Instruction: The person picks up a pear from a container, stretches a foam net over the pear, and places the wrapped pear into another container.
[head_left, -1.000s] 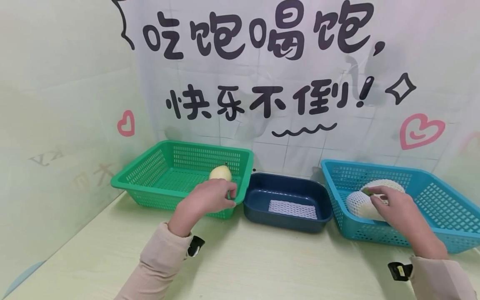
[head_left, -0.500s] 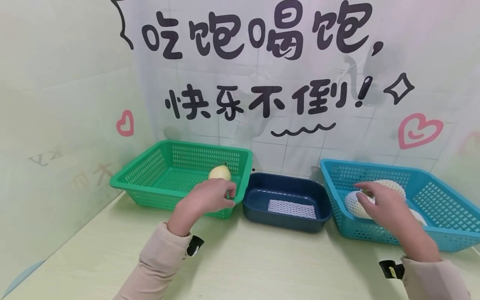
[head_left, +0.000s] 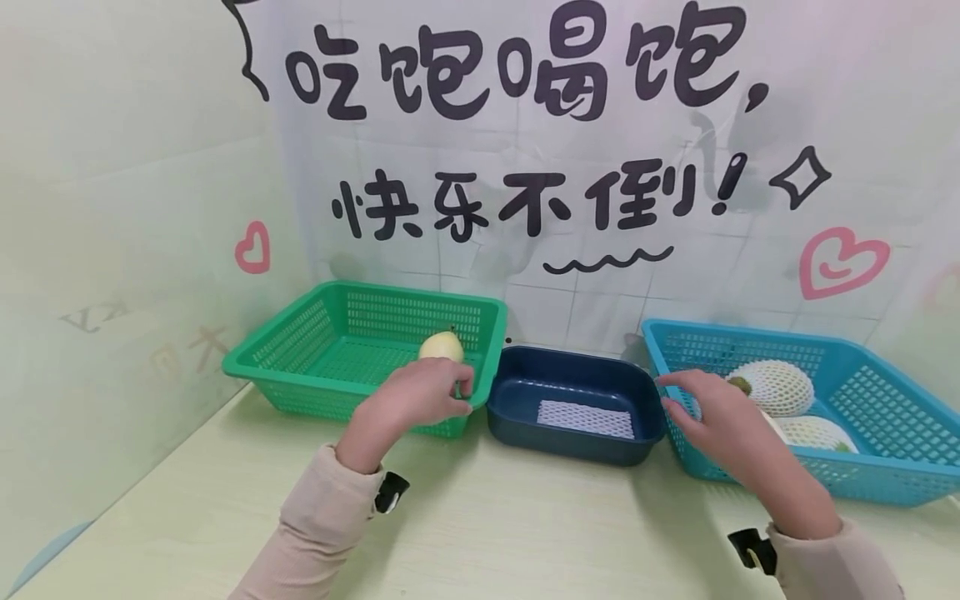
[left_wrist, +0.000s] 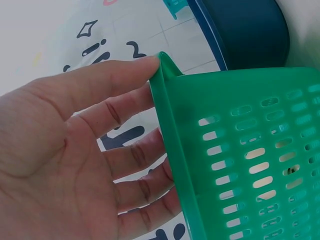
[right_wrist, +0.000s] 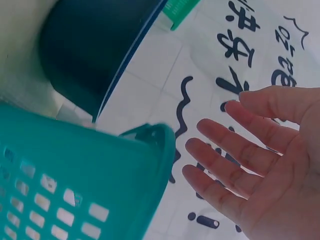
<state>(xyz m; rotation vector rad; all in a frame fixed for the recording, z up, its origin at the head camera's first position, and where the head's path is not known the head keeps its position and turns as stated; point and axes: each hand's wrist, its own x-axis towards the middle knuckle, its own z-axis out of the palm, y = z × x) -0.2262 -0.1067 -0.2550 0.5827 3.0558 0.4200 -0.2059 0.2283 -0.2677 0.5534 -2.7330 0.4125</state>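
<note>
My left hand (head_left: 416,393) grips the front right corner of the green basket (head_left: 270,337). In the left wrist view its thumb is at the rim (left_wrist: 167,120) and its fingertips are hidden behind it. A pale yellow pear (head_left: 441,345) lies in that basket just beyond the hand. My right hand (head_left: 723,425) holds nothing and is over the left end of the blue basket (head_left: 892,379). Its fingers are spread and loosely bent in the right wrist view. Fruits in white foam nets, one behind (head_left: 776,387) and one in front (head_left: 817,433), lie to its right; another is mostly hidden under it.
Between the baskets stands a dark blue tub (head_left: 573,367) with a flat white foam net (head_left: 585,418) lying in it. All three containers are on a pale wooden table (head_left: 517,533), against a lettered wall sheet (head_left: 465,150).
My right hand has moved left from the fruits in the blue basket towards that basket's left rim, leaving the netted fruits behind. My left hand stays on the green basket.
</note>
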